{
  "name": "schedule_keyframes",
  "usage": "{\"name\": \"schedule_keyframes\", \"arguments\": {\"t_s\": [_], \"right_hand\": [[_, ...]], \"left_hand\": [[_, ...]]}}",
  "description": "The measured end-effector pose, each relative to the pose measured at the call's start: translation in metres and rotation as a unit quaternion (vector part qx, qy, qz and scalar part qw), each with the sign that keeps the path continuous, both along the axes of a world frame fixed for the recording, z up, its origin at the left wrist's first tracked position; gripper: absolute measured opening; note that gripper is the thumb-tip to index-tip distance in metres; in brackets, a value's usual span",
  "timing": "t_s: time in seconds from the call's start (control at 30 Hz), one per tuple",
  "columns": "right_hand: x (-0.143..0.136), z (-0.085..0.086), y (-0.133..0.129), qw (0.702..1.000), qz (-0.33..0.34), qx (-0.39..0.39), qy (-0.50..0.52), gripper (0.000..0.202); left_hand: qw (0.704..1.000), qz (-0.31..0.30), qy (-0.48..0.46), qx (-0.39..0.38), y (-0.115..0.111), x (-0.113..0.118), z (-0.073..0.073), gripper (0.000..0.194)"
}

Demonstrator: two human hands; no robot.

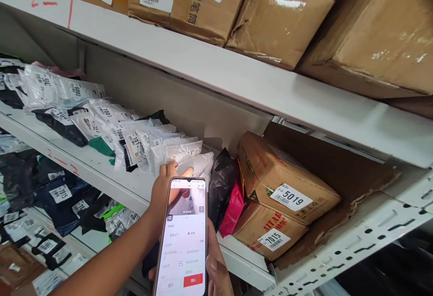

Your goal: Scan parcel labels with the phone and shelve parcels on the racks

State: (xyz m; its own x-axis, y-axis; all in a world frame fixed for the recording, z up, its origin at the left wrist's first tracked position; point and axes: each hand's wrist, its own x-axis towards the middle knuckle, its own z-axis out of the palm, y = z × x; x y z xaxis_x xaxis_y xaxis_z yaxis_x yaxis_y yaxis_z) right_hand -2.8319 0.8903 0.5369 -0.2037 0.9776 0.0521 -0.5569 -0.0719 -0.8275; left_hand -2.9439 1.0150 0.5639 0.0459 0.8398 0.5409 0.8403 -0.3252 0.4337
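Note:
My right hand (218,264) holds a smartphone (184,237) upright in front of me. Its lit screen has a camera picture at the top, rows of text and a red button below. Beyond the phone, my left hand (165,179) reaches to the shelf, its fingers closed on a white plastic parcel bag (198,164) at the right end of a row. The phone covers part of this hand and the bag's lower part. Many white parcel bags (135,140) with printed number labels lean in that row. A black bag (221,183) and a pink bag (233,208) stand just right of it.
Two stacked cardboard boxes (291,188) labelled 5019 and 7015 stand at the shelf's right end. Larger taped boxes (280,21) line the upper shelf, whose white edge (189,57) crosses overhead. Dark labelled bags (61,197) fill the lower shelf. A perforated metal post (355,237) is at right.

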Motion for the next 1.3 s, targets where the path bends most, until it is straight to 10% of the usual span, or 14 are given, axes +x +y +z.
{"name": "schedule_keyframes", "arguments": {"t_s": [0.23,0.4,0.47,0.6,0.77,1.3], "right_hand": [[-0.001,-0.024,0.014,0.999,-0.009,0.03,0.009,0.111],[-0.003,-0.023,0.018,0.997,-0.044,0.029,0.049,0.108],[-0.002,-0.016,0.015,0.997,-0.048,0.027,0.044,0.103],[-0.002,-0.002,0.008,0.999,-0.016,0.017,0.048,0.091],[-0.005,-0.008,0.009,0.999,0.018,0.01,0.042,0.09],[-0.002,-0.017,0.0,0.996,0.079,-0.005,0.028,0.101]], "left_hand": [[0.998,-0.038,0.011,-0.038,-0.016,-0.011,0.023,0.023],[0.989,0.04,0.1,0.104,-0.024,-0.043,0.015,0.026],[0.977,-0.028,0.144,0.156,-0.015,-0.051,0.021,0.024],[0.928,-0.276,0.245,0.05,0.012,-0.054,0.051,0.026],[0.876,-0.373,0.307,-0.006,0.034,-0.051,0.079,0.037],[0.868,-0.392,0.257,-0.163,0.044,-0.054,0.085,0.069]]}}
